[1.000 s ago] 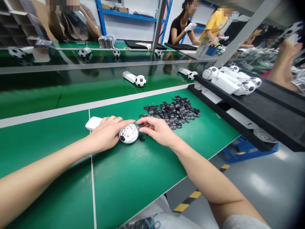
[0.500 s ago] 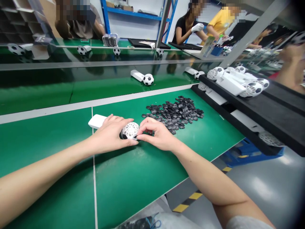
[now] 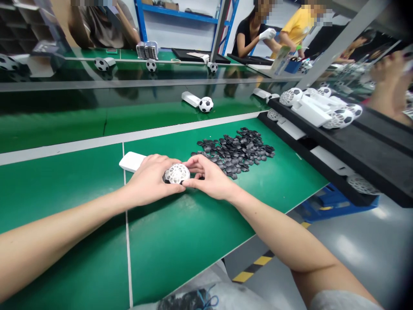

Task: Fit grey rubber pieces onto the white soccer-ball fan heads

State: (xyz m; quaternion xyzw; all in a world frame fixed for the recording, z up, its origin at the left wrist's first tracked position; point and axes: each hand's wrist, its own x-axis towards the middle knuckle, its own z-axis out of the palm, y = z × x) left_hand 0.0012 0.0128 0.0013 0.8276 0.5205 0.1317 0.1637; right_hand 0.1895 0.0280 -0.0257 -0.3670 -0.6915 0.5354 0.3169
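Observation:
My left hand (image 3: 153, 176) is wrapped round a white soccer-ball-shaped part (image 3: 177, 173) with a lattice top and some black patches low on its side. Its flat white handle (image 3: 132, 162) sticks out to the left from under that hand. With thumb and fingers, my right hand (image 3: 206, 177) grips the right side of the ball. Whether a small piece sits between those fingertips is hidden. Just beyond my right hand, a heap of small black patches (image 3: 240, 148) is spread over the green tabletop (image 3: 193, 232).
Behind the table runs a shiny green conveyor (image 3: 138, 110) carrying a finished-looking soccer-ball piece (image 3: 205, 104) with a handle. Stacked black trays (image 3: 371, 150) with more white ball pieces (image 3: 312, 110) overhang the right side. Co-workers sit across the line; one wears a white glove (image 3: 267, 34).
My right fingers have shifted from a pinch at the ball's lower right to a wider hold around its right side. On the conveyor, the ball piece has moved slightly right.

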